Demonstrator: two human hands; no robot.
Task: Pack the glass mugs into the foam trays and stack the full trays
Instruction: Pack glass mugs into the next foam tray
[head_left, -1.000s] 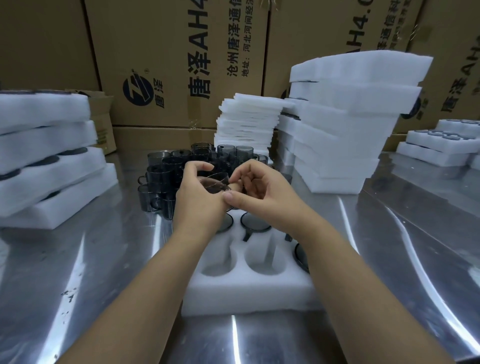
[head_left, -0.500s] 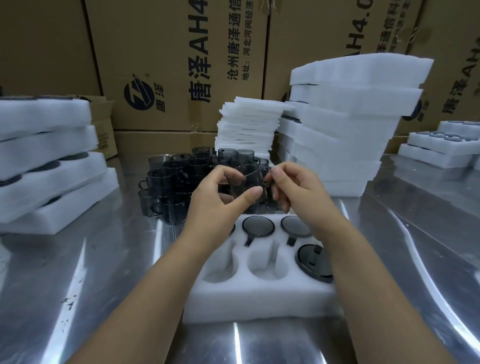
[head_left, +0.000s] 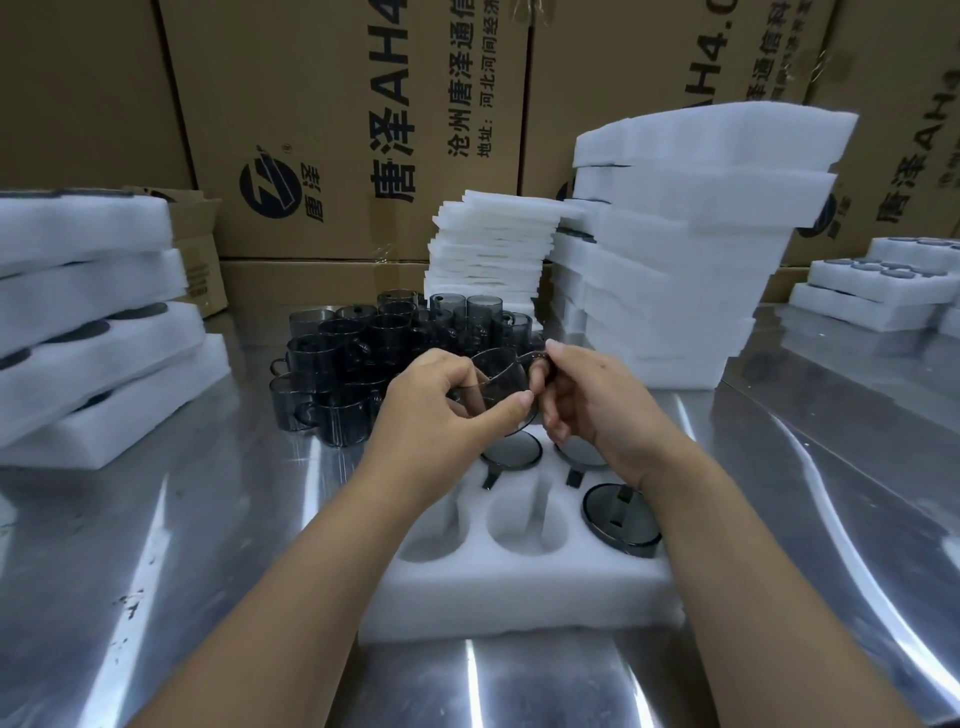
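The left hand (head_left: 431, 410) grips the body of one glass mug (head_left: 501, 374) and the right hand (head_left: 597, 405) pinches its handle, just above the foam tray (head_left: 519, 608), where three seated mugs (head_left: 621, 512) show, two near pockets (head_left: 524, 525) are empty, and many loose mugs (head_left: 343, 364) wait behind.

The left hand (head_left: 431, 410) covers the tray's (head_left: 519, 608) far-left pocket, so no idea what's in there. The right hand (head_left: 587, 400) partly hides the mug (head_left: 501, 384) handle. Print on the boxes (head_left: 337, 130) runs off the top, and the left stack (head_left: 78, 312) and right stack (head_left: 883, 291) are cut off at the edges.
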